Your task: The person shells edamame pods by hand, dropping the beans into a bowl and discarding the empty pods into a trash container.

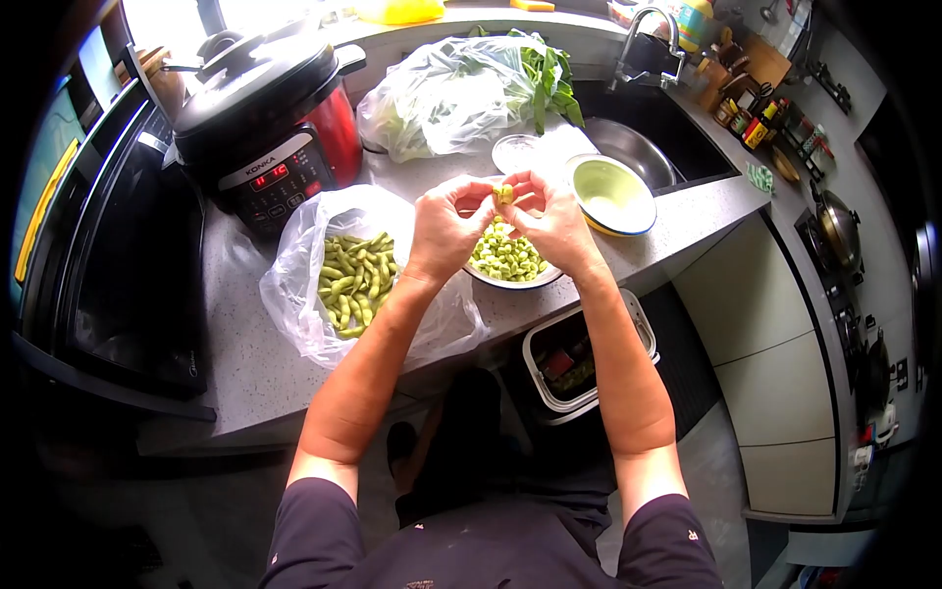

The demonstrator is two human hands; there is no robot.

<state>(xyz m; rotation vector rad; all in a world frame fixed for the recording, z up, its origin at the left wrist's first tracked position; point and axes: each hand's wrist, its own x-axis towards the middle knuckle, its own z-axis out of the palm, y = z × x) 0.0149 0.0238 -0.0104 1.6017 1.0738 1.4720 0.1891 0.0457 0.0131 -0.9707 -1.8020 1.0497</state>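
Observation:
Both hands meet above a bowl, pinching one small yellow-green soybean pod [504,194] between their fingertips. My left hand [449,224] is closed on the pod's left side, and my right hand [546,218] grips it from the right. Below them, a white bowl [520,285] holds many shelled green soybeans [508,257]; my wrists and fingers hide part of it. Left of my left forearm, a clear plastic bag [294,265] lies open with a heap of unshelled soybean pods [355,280].
A red-black pressure cooker [265,128] stands behind the pods, beside a black oven [137,265]. A bag of leafy greens [451,93] lies at the back. An empty yellow-green bowl [610,191] sits near the sink [628,147]. Below the counter edge stands an open bin [535,378].

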